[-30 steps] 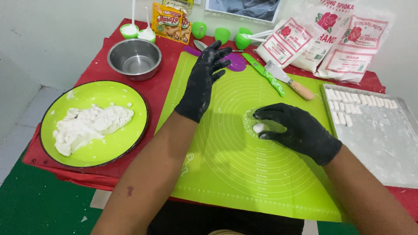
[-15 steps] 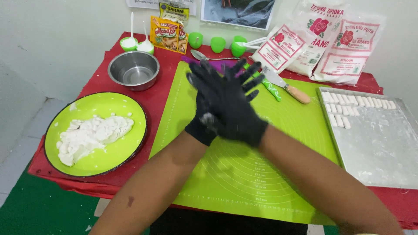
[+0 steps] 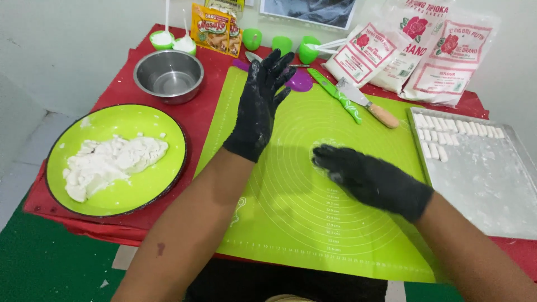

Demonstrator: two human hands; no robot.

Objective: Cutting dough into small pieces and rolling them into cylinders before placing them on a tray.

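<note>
Two black-gloved hands work over my lime silicone mat [image 3: 313, 223], whose near half lies open. My left hand [image 3: 258, 109] hovers with its grip spread, palm empty; my right hand [image 3: 372, 182] lies flat, fingers together, pressed on the mat, and I cannot tell what is under it. Beyond stand a green-handled knife [image 3: 335, 102] and a scraper [image 3: 369, 106]. A dusted metal tray [image 3: 492, 190] of small dough pieces [image 3: 447, 131] edges the right; soft white dough [image 3: 109, 162] fills a green plate [image 3: 162, 179] left, near a steel bowl [image 3: 168, 75].

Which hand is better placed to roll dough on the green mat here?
Probably the right hand: it lies palm down, flat on the green mat, near the tray of cut pieces. The left hand is raised with fingers spread, off the mat.
</note>
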